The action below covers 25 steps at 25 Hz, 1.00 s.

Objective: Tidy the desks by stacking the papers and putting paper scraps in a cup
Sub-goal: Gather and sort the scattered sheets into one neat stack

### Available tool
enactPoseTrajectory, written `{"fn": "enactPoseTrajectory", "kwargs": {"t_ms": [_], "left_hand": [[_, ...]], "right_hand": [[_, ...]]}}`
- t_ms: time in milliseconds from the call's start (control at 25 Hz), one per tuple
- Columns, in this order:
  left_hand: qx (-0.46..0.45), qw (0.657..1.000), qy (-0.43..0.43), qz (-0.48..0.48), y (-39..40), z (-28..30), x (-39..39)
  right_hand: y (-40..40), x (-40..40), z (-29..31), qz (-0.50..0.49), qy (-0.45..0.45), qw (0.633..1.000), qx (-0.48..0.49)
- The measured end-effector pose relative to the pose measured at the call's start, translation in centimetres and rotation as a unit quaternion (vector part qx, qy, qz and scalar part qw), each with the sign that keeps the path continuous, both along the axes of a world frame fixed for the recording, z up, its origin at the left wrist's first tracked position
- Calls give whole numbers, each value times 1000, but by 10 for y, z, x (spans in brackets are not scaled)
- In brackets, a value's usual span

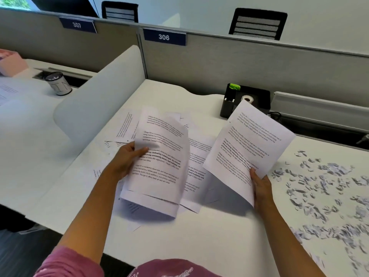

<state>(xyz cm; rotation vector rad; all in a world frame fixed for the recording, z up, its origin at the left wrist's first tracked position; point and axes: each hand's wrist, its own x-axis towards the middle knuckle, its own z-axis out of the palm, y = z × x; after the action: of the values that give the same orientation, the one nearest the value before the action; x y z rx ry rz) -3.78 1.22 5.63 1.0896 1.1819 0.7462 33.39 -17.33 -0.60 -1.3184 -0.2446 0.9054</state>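
From the head view, the left hand grips a sheaf of printed sheets by its left edge, thumb on top, lifted over the loose papers spread on the desk. The right hand pinches one sheet at its lower corner, right of the sheaf. Scraps litter the desk further right of the sheaf; a cup stands far left of it, on the next desk.

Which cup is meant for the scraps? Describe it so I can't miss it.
Look past the curved white divider to the left-hand desk, under sign 307. The cup stands near that desk's back edge: a short pale cylinder with a dark rim, the only cup in view.
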Motion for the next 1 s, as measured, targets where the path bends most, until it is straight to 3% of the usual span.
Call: {"fn": "enactPoseTrajectory", "kwargs": {"t_ms": [200,280,600,720,1000], "left_hand": [[36,981,161,-99,5,-22,52],[55,965,239,-91,6,-27,66],[98,865,487,-65,-11,-42,119],[93,859,500,-55,-15,-39,129],[126,902,408,-61,-14,-39,122]], "right_hand": [[0,0,0,4,7,1000,0],[0,2,-2,6,6,1000,-2],[1,2,-3,14,6,1000,-4],[2,1,-1,15,7,1000,3],[0,2,-6,23,-1,1000,10]]}}
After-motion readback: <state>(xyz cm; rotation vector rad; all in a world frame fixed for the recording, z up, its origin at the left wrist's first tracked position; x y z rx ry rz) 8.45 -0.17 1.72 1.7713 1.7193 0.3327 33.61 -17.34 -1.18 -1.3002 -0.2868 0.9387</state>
